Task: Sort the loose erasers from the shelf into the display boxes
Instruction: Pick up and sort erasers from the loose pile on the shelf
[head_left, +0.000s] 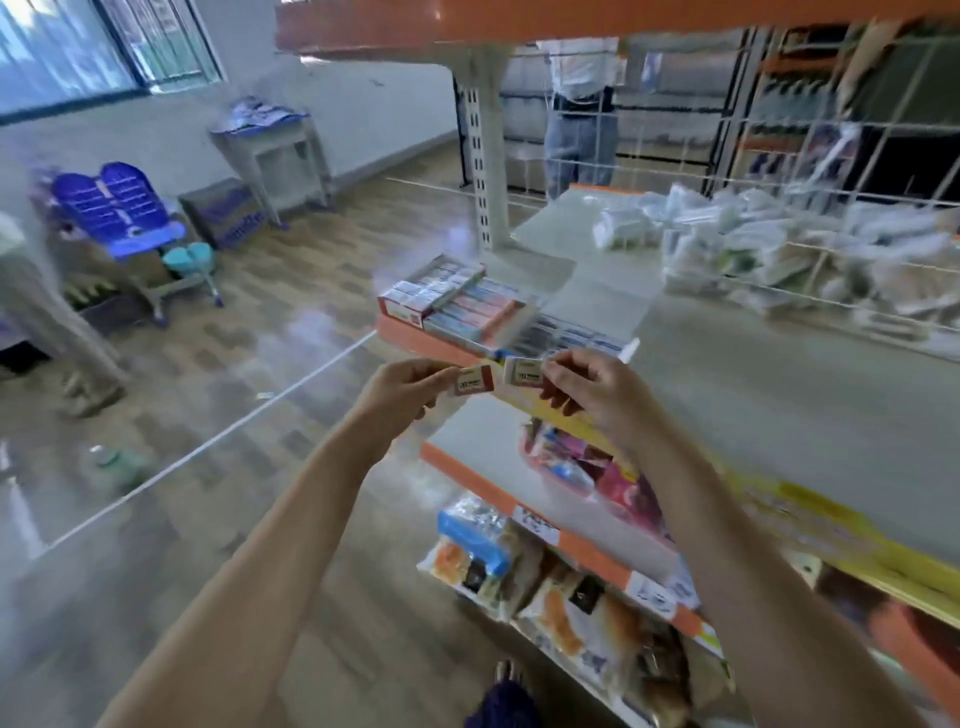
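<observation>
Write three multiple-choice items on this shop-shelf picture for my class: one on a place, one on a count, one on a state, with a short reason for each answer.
1. Where do the display boxes stand?
A. on the floor
B. at the left end of the shelf, by its front edge
C. on the blue chair

2. How many erasers are held in all?
A. two
B. four
C. none

3. How is the left hand?
A. flat on the shelf
B. hanging idle
C. pinching an eraser

Answers:
1 B: the boxes sit at the shelf's left end.
2 A: the left hand holds the red-edged eraser, and the right hand holds the white eraser.
3 C: its fingers pinch the eraser's end.
</observation>
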